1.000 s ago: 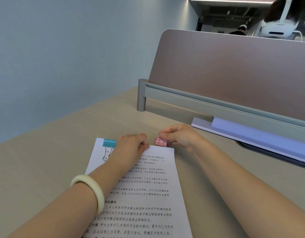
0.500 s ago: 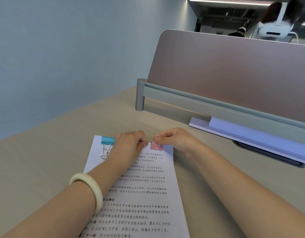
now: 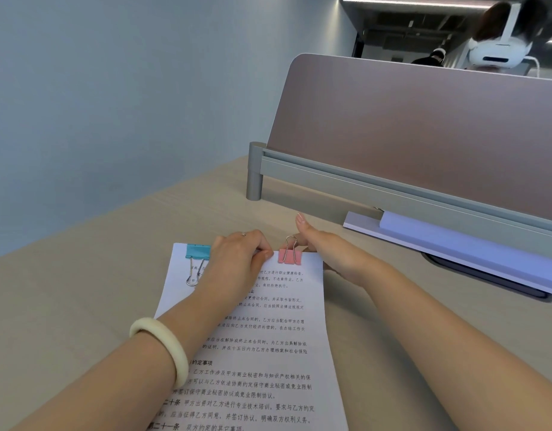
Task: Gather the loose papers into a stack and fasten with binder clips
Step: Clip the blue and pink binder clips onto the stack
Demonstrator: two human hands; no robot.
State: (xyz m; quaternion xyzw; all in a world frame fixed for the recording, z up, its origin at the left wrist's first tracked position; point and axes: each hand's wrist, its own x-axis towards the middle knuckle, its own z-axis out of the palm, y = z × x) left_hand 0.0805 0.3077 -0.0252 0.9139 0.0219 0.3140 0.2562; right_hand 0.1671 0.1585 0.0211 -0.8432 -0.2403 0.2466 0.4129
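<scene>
Head view: pink clip (image 3: 289, 256) between hands.

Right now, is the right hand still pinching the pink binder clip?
No, the right hand is open beside the pink binder clip, which sits clamped on the papers.

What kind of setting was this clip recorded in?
Most likely an open-plan office. The paper stack lies on a light wood desk backed by a privacy divider panel, and another person is seated at the workstation beyond it.
</scene>
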